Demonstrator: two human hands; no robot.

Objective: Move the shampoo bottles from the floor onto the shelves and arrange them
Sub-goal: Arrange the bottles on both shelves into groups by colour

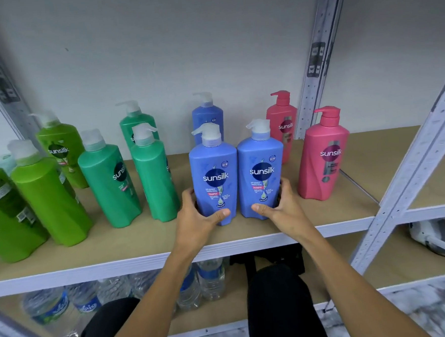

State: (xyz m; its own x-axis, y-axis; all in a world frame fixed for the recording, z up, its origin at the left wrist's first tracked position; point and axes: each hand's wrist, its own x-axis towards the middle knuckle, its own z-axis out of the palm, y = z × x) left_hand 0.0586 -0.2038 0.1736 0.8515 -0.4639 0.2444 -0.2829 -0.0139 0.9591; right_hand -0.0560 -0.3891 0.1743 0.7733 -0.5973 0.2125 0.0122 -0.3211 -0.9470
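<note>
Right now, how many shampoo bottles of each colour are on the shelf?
Light green bottles: 3
Teal green bottles: 3
Blue bottles: 3
Pink bottles: 2
Total: 11

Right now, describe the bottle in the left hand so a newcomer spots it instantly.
On the tan shelf, find the blue bottles in the middle. Two stand side by side in front; it is the left blue bottle, gripped low by the left hand, next to the teal bottles.
</note>
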